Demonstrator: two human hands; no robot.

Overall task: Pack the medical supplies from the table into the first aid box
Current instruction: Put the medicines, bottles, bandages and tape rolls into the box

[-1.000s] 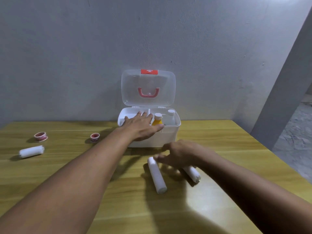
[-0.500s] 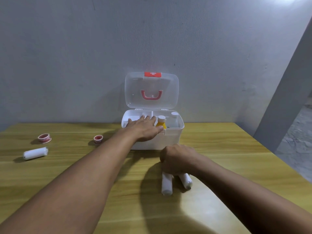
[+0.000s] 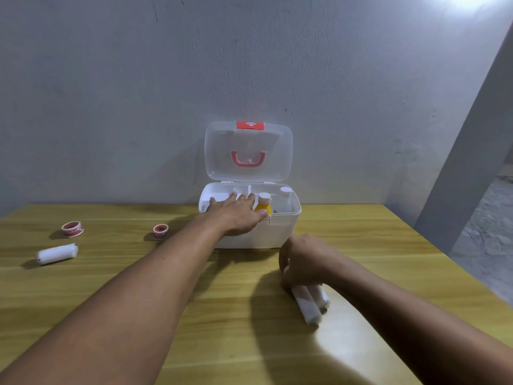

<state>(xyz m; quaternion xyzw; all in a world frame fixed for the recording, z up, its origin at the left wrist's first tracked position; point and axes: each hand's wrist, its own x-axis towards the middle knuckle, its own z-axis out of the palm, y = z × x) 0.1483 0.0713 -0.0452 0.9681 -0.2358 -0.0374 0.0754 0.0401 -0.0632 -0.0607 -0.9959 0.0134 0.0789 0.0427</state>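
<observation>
Under the right hand (image 3: 302, 262), two white gauze rolls (image 3: 309, 302) lie side by side on the tabletop (image 3: 194, 315), touching each other, their near ends poking out toward the person. The fingers are curled down over the far ends, apparently gathering both rolls into one grasp so they can go into the box together; whether the fingers have fully closed around them cannot be told, since the back of the hand hides the contact.

Just beyond that hand stands the first aid box (image 3: 280, 226), its clear lid (image 3: 248, 151) propped upright against the wall. The left hand (image 3: 236, 215) lies flat and spread, palm down, across the box's front rim and left compartments, most likely steadying the light plastic box so it does not slide during packing. Right beside its fingertips, a yellow bottle (image 3: 263, 207) and a white bottle (image 3: 285, 200) already stand upright in the right part of the box.

Well to the left of the left forearm, three supplies wait on the tabletop: a third gauze roll (image 3: 57, 254), a larger tape roll (image 3: 72, 229) and a smaller tape roll (image 3: 160, 231).
</observation>
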